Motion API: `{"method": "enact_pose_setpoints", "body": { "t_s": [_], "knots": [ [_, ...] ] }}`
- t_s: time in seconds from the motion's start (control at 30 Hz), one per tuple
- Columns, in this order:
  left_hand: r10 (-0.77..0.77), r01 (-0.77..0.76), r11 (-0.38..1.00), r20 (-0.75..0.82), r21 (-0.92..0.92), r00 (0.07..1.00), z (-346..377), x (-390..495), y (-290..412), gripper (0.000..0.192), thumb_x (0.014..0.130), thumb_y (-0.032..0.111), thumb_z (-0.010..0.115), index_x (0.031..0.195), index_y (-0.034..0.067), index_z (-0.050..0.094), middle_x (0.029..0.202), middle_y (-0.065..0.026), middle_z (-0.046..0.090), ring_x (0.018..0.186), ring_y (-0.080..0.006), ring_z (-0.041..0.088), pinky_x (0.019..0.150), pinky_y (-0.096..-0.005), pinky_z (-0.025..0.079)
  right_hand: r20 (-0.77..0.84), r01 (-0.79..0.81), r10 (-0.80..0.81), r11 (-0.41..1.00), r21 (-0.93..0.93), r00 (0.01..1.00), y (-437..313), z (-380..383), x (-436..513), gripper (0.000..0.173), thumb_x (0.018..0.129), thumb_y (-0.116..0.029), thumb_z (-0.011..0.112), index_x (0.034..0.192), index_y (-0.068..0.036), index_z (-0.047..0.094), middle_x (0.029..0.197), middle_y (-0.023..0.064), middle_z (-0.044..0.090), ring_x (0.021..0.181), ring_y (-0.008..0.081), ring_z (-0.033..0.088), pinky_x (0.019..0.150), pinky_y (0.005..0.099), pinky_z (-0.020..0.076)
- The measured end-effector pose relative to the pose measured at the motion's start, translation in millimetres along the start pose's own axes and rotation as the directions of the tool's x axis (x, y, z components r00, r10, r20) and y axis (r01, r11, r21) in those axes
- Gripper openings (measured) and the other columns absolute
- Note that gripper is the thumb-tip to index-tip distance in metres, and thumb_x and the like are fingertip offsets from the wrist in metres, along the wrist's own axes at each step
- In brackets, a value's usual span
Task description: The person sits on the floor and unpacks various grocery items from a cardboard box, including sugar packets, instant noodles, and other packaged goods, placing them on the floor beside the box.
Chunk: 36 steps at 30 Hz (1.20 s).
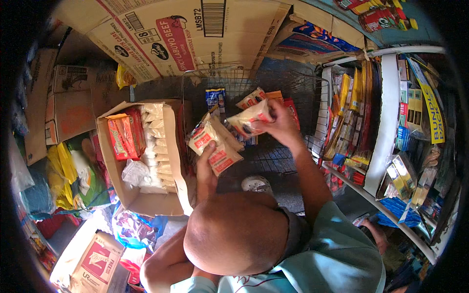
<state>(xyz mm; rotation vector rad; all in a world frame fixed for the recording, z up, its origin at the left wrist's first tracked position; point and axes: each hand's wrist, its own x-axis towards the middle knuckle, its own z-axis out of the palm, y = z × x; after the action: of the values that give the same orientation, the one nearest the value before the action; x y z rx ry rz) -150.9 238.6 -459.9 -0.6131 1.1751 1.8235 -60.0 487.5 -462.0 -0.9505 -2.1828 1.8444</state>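
My left hand (207, 161) holds several small plastic sugar packets (216, 141) with red print, its thumb on top of them. To its right, my right hand (280, 122) grips another sugar packet (249, 117) by one end. A further pale packet (252, 98) with similar print lies just behind it. Both hands are over a wire basket (328, 93); a blue packet (215, 98) and a red packet (291, 110) are partly visible inside. An open cardboard carton (179, 164) stands to the left, with a row of pale packets (157, 139) along its right side.
Inside the carton are a red-orange box (122, 137) and a crumpled clear bag (135, 173). A large cardboard panel (242, 22) rises behind the basket. Racks of packaged goods (348, 110) line the right. My bent knee (234, 234) is in front. A bystander's foot (379, 238) shows at right.
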Motion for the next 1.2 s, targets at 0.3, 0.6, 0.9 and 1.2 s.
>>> {"method": "enact_pose_setpoints", "body": {
  "t_s": [0.3,0.6,0.9,1.2],
  "knots": [
    [-0.044,0.045,0.999,0.039,-0.008,0.998,32,1,1,0.061,0.095,0.043,0.069,0.139,0.006,0.053,0.119,-0.0134,0.068,0.102,-0.0256,0.072,0.089,-0.0418,0.06,0.398,-0.429,0.29,0.843,0.325,0.871,-57,-12,-22,0.063,0.079,-0.009,0.088,0.133,-0.004,0.056,0.118,0.0055,0.069,0.111,0.0164,0.066,0.096,0.0357,0.055],
    [-0.016,0.017,1.0,0.109,-0.011,0.994,53,6,-3,0.058,0.1,0.049,0.034,0.123,0.006,0.065,0.108,-0.013,0.073,0.093,-0.0246,0.073,0.083,-0.0384,0.059,0.476,0.201,-0.084,0.959,-0.201,0.875,-83,29,-23,0.054,0.086,-0.023,0.084,0.127,0.002,0.059,0.106,0.0123,0.073,0.092,0.0165,0.07,0.079,0.0341,0.0554],
    [0.089,-0.066,0.985,0.141,-0.161,0.986,55,11,-1,0.058,0.103,0.044,0.029,0.127,0.003,0.062,0.112,-0.0157,0.073,0.097,-0.0276,0.072,0.086,-0.0406,0.06,0.274,0.203,-0.139,0.954,-0.221,0.952,-115,39,-37,0.076,0.088,-0.015,0.075,0.152,-0.001,0.035,0.133,0.0274,0.056,0.121,0.0391,0.058,0.105,0.0474,0.0434],
    [0.081,-0.027,0.959,0.182,-0.283,0.98,38,28,-18,0.059,0.105,0.047,0.029,0.135,0.006,0.059,0.123,-0.0147,0.069,0.107,-0.0268,0.069,0.091,-0.0401,0.057,0.438,0.592,-0.404,0.467,-0.657,0.803,-134,75,-39,0.079,0.094,-0.055,0.057,0.151,-0.002,0.044,0.163,0.0255,0.026,0.153,0.0432,0.022,0.121,0.064,0.0166]
  ]
}}
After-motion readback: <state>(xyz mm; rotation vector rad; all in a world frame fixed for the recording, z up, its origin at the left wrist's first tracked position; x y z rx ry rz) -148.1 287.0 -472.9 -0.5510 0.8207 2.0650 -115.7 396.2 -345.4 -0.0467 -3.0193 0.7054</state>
